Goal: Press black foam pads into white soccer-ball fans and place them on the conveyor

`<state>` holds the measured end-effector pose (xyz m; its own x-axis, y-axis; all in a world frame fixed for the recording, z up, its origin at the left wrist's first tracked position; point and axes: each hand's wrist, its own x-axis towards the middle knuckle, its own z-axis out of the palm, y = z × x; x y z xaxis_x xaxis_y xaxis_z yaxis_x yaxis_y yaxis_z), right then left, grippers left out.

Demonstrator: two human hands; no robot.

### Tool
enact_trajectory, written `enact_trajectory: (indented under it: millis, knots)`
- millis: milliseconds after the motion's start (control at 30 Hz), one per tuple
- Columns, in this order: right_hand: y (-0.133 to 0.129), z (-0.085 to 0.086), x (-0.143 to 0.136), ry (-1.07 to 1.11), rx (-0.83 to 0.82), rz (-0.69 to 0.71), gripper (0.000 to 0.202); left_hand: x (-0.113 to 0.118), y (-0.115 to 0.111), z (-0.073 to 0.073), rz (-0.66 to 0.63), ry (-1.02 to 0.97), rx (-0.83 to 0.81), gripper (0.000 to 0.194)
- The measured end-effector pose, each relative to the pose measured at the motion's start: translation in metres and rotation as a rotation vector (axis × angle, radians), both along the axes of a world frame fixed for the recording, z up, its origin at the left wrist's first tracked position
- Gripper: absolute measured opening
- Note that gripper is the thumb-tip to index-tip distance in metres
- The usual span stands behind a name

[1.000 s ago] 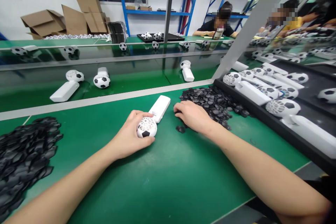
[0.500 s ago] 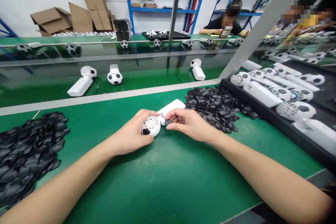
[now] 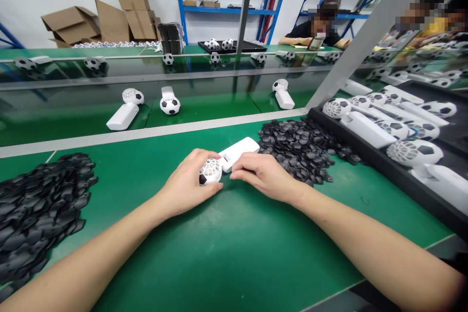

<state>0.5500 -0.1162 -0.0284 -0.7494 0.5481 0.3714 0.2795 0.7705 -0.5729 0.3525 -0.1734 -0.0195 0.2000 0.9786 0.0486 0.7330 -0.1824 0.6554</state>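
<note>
Left hand (image 3: 187, 178) cupping the soccer-ball gadget (image 3: 211, 170), right hand (image 3: 265, 174) pinched together at its handle (can't tell on what), black pieces (image 3: 296, 148) to its right.

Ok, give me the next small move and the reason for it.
Probably ease the right hand against the ball end of the handle: its fingertips are pinched close by, and the left hand grips the ball. What they pinch, if anything, is hidden.
</note>
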Motion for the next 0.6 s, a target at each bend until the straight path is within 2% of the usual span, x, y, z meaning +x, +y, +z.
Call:
enact_trajectory:
  millis: [133, 233, 433, 600]
  knots:
    - [-0.0025, 0.0021, -0.0022, -0.011, -0.046, -0.066, 0.002, -0.0022, -0.0003, 0.0013, -0.062, 0.005, 0.019, 0.044]
    - [-0.0046, 0.0034, -0.0037, 0.015, -0.047, -0.086, 0.004, -0.0034, 0.0004, 0.0021, -0.089, -0.004, 0.023, 0.045]
    - [-0.0061, 0.0032, -0.0032, 0.040, -0.040, -0.037, 0.012, -0.0036, 0.0017, -0.0025, -0.085, -0.078, 0.062, 0.044]
    - [-0.0066, 0.0013, -0.0023, 0.087, -0.048, -0.036, 0.019, 0.0017, -0.0015, -0.0061, 0.036, -0.155, 0.217, 0.015]
